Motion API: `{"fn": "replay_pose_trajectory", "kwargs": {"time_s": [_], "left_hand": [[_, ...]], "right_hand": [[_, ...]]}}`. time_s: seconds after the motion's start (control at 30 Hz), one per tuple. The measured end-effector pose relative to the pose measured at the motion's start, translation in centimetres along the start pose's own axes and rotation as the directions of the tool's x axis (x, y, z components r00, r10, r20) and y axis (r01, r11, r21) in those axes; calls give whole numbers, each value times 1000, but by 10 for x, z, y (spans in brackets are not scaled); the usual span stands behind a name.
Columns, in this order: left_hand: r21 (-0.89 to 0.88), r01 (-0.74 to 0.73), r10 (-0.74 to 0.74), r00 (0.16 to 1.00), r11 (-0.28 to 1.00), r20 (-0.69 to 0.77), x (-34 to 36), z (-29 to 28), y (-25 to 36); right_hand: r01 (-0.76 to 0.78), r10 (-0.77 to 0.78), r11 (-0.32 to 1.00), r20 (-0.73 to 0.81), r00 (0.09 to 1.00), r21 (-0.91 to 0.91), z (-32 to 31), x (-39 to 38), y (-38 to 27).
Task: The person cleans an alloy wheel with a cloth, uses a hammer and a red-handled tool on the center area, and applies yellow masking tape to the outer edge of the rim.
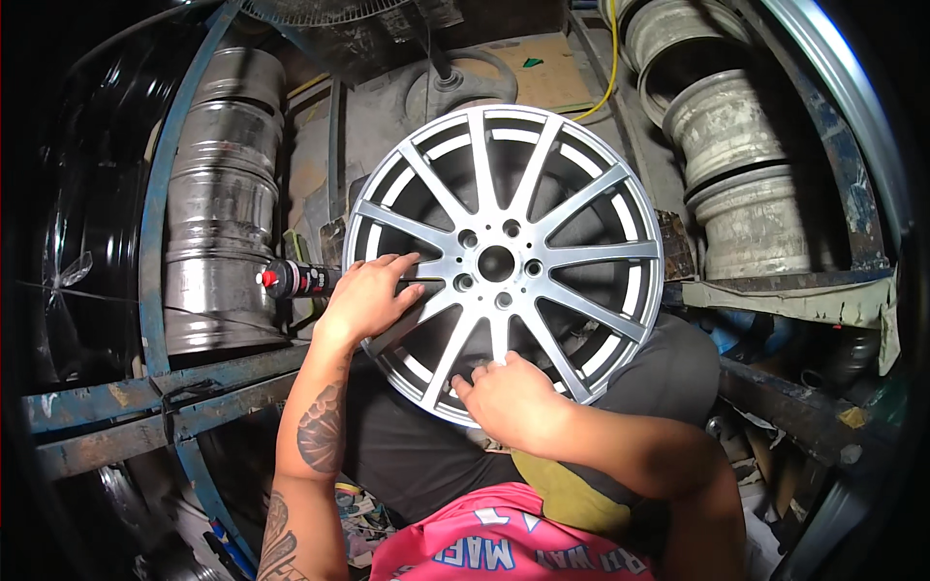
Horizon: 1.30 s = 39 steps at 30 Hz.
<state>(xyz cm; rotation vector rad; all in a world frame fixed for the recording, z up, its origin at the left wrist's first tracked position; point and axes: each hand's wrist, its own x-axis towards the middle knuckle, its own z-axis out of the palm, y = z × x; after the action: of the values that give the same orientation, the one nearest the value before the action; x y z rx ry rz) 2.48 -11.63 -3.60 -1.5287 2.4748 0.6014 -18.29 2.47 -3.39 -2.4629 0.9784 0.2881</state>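
Observation:
A silver multi-spoke alloy wheel (585,256) lies tilted over my lap, its front face up, with a round centre hole and several bolt holes. My left hand (371,298) is at the wheel's left side, fingers and thumb closed about a spoke. At the lower spokes is my right hand (511,399), its fingers curled and pressed together against the metal. Whatever may be under those fingertips is hidden. Just left of my left hand, a dark bottle (300,279) with a red tip lies on its side, partly behind the wheel.
Bare metal rims (221,208) stand stacked at the left behind a blue metal frame (155,242). More dull rims (741,208) are stacked at the right. Beyond the wheel are an old steering wheel (489,73), a fan guard (320,8) and a yellow cable (613,63).

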Motion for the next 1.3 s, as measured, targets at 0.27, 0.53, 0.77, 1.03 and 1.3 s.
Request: {"fn": "replay_pose_trajectory", "kwargs": {"time_s": [0.27,0.53,0.77,1.03,1.3], "left_hand": [[5,288,-288,955,958,65,-6,-15,-14],[207,349,-370,926,914,72,2,-12,-5],[184,316,-322,947,931,2,6,-14,-9],[145,296,-287,955,944,-79,10,-10,-13],[-169,120,-175,915,978,-364,33,6,-8]], "right_hand": [[-1,2,1000,-14,1000,27,1,6,-3],[-43,44,997,-23,999,58,0,7,-1],[-30,29,995,19,999,92,-6,2,1],[-30,24,993,50,998,111,-11,9,3],[-72,81,992,-76,994,106,-5,26,4]]}}
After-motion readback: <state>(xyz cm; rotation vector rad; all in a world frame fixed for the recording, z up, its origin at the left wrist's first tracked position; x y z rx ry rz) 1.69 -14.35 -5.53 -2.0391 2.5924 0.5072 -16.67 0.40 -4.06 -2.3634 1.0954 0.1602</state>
